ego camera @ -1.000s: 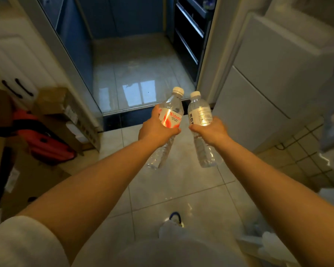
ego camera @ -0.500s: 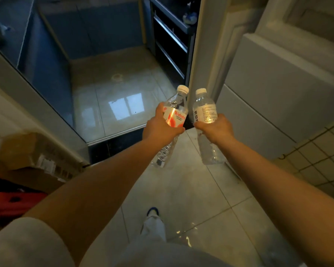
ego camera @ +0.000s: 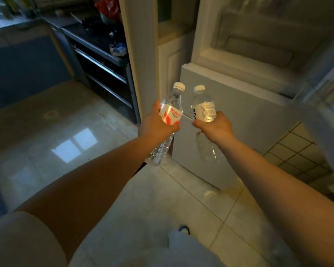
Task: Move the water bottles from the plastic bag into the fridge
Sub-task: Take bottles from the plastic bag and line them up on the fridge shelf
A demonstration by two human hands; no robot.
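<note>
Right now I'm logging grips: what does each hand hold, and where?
Left hand grips the red-labelled bottle around its label; right hand grips the white-labelled bottle mid-body, below its label.

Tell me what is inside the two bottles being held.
Both the red-labelled bottle in the left hand and the white-labelled bottle in the right hand look clear inside; each grip and label covers the middle, so levels cannot be told.

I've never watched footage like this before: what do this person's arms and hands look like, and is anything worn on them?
Both forearms are bare. The left hand and right hand show no gloves; no rings or watch are visible. A short, light-coloured sleeve covers the left upper arm.
</note>
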